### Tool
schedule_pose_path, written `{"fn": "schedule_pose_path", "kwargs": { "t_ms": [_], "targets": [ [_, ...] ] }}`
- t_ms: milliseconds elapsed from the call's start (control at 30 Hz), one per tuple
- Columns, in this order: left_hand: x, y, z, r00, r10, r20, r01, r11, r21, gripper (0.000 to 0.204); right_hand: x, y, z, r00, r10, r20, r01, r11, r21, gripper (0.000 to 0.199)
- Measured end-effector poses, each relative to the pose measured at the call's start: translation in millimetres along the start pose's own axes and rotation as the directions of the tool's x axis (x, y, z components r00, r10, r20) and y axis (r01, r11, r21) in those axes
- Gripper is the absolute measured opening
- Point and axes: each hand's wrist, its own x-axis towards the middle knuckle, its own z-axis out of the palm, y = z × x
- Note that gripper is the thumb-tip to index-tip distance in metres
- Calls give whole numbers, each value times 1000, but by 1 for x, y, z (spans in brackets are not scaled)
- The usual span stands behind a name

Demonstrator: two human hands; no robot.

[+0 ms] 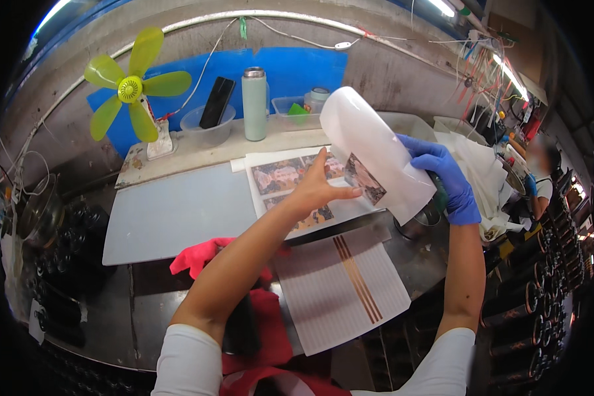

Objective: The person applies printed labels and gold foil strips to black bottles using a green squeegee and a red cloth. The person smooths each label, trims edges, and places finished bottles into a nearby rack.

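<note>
My right hand (pixel 445 175), in a blue glove, grips the edge of a curled white sheet (pixel 369 125) that carries a small printed picture (pixel 365 179). Beneath that palm a dark green rounded thing (pixel 437 191) partly shows; its kind is hidden. My bare left hand (pixel 320 188) has thumb and fingers apart, with the thumb close to the printed picture. I cannot tell whether it touches the sheet. Below the left hand lies a stack of printed picture sheets (pixel 274 178), partly covered by the hand and the curled sheet.
A grey board (pixel 178 214) lies left of the sheets. Nearer me are a striped paper (pixel 330 284) and a pink cloth (pixel 201 256). Behind stand a green fan (pixel 131 89), a phone (pixel 218 102) in a tub, and a flask (pixel 254 105). Another person (pixel 541 178) is at far right.
</note>
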Motion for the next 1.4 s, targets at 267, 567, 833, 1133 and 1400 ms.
{"fn": "schedule_pose_path", "kwargs": {
  "t_ms": [267,567,833,1133,1400],
  "targets": [
    [-16,-8,-12,978,-203,44,208,959,-193,49,-14,9,-11,987,-134,-84,143,984,105,52],
    [-39,23,-34,983,-119,137,132,987,-94,27,-49,32,-230,874,-122,-470,192,976,105,54],
    [-42,13,-14,966,-145,216,176,976,-130,53,-68,-46,-108,918,-92,-386,40,989,-140,48],
    [-52,7,15,967,67,245,66,865,-497,74,-69,-59,-18,962,-234,-139,233,972,-20,42],
    [-94,9,-9,896,-48,440,345,700,-625,53,-35,13,-50,900,-54,-433,120,985,126,42]
  ]
}}
